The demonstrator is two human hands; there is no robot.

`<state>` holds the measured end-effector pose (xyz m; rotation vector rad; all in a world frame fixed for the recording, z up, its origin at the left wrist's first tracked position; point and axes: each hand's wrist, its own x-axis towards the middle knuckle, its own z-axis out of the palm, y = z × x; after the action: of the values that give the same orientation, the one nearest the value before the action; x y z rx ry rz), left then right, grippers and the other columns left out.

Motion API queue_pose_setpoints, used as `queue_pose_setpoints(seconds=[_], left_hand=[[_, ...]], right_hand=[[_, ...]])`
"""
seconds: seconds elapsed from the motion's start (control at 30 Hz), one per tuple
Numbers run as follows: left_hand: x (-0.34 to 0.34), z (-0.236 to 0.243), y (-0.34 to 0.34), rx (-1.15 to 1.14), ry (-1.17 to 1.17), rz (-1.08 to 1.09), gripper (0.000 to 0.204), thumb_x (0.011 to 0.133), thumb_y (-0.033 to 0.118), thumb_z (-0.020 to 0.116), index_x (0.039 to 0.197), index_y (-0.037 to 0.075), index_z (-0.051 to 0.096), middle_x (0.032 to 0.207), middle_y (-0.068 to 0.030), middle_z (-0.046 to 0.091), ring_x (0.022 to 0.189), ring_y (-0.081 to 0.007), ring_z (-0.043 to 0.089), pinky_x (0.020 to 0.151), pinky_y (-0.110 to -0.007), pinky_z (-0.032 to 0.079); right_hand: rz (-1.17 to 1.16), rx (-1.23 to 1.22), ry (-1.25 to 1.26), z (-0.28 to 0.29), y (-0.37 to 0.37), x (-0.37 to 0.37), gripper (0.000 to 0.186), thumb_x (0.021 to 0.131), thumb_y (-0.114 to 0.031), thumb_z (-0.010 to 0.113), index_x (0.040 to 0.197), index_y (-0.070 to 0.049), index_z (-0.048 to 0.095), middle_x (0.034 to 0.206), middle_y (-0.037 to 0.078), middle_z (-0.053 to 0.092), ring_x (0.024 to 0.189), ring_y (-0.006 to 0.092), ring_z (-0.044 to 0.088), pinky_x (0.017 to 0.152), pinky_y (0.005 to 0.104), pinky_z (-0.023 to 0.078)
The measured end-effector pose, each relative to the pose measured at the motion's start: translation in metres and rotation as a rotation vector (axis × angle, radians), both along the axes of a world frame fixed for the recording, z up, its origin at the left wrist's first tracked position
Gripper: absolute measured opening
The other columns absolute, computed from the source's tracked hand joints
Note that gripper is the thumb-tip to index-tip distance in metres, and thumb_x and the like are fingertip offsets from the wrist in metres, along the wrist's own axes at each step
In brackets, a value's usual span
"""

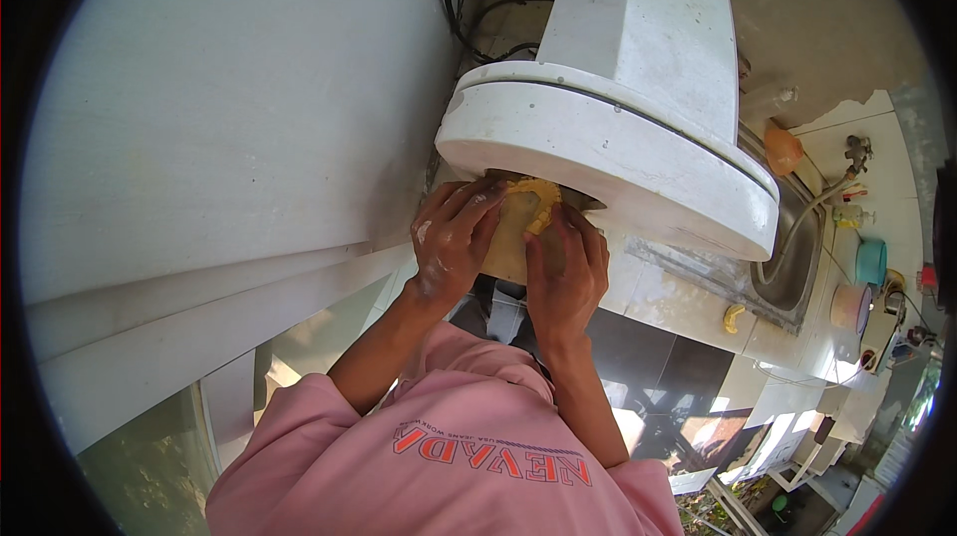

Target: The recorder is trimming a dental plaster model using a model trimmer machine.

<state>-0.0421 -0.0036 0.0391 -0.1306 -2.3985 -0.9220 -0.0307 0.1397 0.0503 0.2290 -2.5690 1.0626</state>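
Observation:
A yellow, dough-like piece with a rough, ruffled edge curves between my hands, under the front rim of a white machine housing. My left hand, with white smears on its skin, bends its fingers around the left side of the piece. From the right, my right hand grips it with curled fingers, thumb pointing forward. Below the piece, a tan surface shows between my hands. The housing's rim hides the far part of the piece.
A tall pale panel rises on the left. Black cables run behind the machine. To the right are a metal sink with a hose, an orange bag, a teal cup and another yellow piece on the tiled counter.

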Motion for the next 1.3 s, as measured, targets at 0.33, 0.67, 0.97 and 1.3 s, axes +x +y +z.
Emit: queue_pose_setpoints(seconds=[0.33, 0.67, 0.97, 1.3], left_hand=[[0.002, -0.001, 0.004, -0.016, 0.03, 0.012, 0.02, 0.07, -0.002, 0.069, 0.088, 0.004, 0.065, 0.092, -0.0094, 0.069, 0.079, -0.0275, 0.063, 0.069, -0.036, 0.051], [0.011, 0.002, 0.011, 0.004, -0.006, 0.06, 0.019, 0.068, -0.005, 0.07, 0.083, 0.005, 0.064, 0.09, -0.007, 0.069, 0.076, -0.0263, 0.063, 0.07, -0.034, 0.05], [0.017, 0.0, 0.017, 0.021, 0.049, 0.061, 0.019, 0.066, -0.003, 0.071, 0.081, 0.006, 0.064, 0.083, -0.0057, 0.065, 0.072, -0.0249, 0.06, 0.065, -0.035, 0.046], [0.022, -0.004, 0.023, 0.021, 0.034, 0.068, 0.018, 0.065, 0.0, 0.073, 0.079, 0.007, 0.063, 0.08, -0.0056, 0.064, 0.072, -0.0258, 0.058, 0.067, -0.036, 0.044]], right_hand=[[0.054, 0.02, -0.014, 0.0, 0.009, -0.002, 0.035, 0.076, -0.006, 0.068, 0.11, -0.002, 0.062, 0.112, 0.013, 0.061, 0.097, 0.0295, 0.057, 0.087, 0.0386, 0.043], [0.084, 0.015, -0.052, 0.003, 0.014, -0.006, 0.034, 0.078, -0.001, 0.063, 0.112, -0.001, 0.063, 0.111, 0.013, 0.062, 0.095, 0.0302, 0.058, 0.084, 0.0374, 0.047], [0.042, -0.046, -0.042, 0.002, 0.019, -0.008, 0.028, 0.079, 0.0, 0.063, 0.107, -0.003, 0.066, 0.104, 0.012, 0.066, 0.089, 0.0288, 0.061, 0.079, 0.0363, 0.049], [-0.106, -0.194, -0.07, 0.0, 0.021, -0.012, 0.012, 0.075, -0.004, 0.071, 0.084, -0.003, 0.064, 0.073, 0.009, 0.063, 0.06, 0.0195, 0.06, 0.055, 0.0298, 0.047]])
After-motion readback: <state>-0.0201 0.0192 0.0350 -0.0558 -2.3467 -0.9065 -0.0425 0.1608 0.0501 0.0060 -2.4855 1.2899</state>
